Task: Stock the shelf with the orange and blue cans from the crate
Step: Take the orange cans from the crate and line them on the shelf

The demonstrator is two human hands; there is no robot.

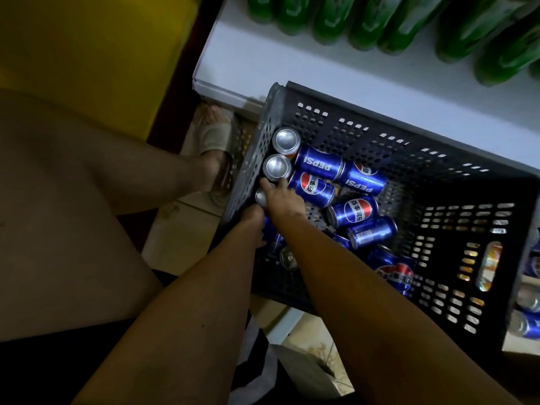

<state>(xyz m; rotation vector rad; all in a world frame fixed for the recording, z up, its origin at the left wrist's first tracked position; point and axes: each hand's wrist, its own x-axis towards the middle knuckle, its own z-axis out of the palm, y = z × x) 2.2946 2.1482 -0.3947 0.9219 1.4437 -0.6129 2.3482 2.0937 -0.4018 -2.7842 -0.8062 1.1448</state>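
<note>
- Both hands are down in the dark crate (438, 159), at its left wall, close together and almost touching.
- Right hand (285, 197): fingers curl over an upright can (261, 197) in the left row, with fingertips near the next silver top. It looks like a grip, though the can is mostly hidden.
- Left hand (252, 220): lies just near-side of the right hand, low against the crate wall. Its fingers are hidden, so I cannot tell if it holds anything.
- Two more upright cans (277, 166) stand further along the left wall; a sliver of orange shows under the far one.
- Blue cans (318, 162) lie loose on their sides across the crate floor, centre to near right.
- The white shelf (292, 68) is just beyond the crate, and green bottles (368, 21) line its far part.
- Doing it well: close fully round the can body and lift straight up, clear of its neighbours and the wall.
- One can per hand is the safer choice.
- Risk: knocking the standing row over.
</note>
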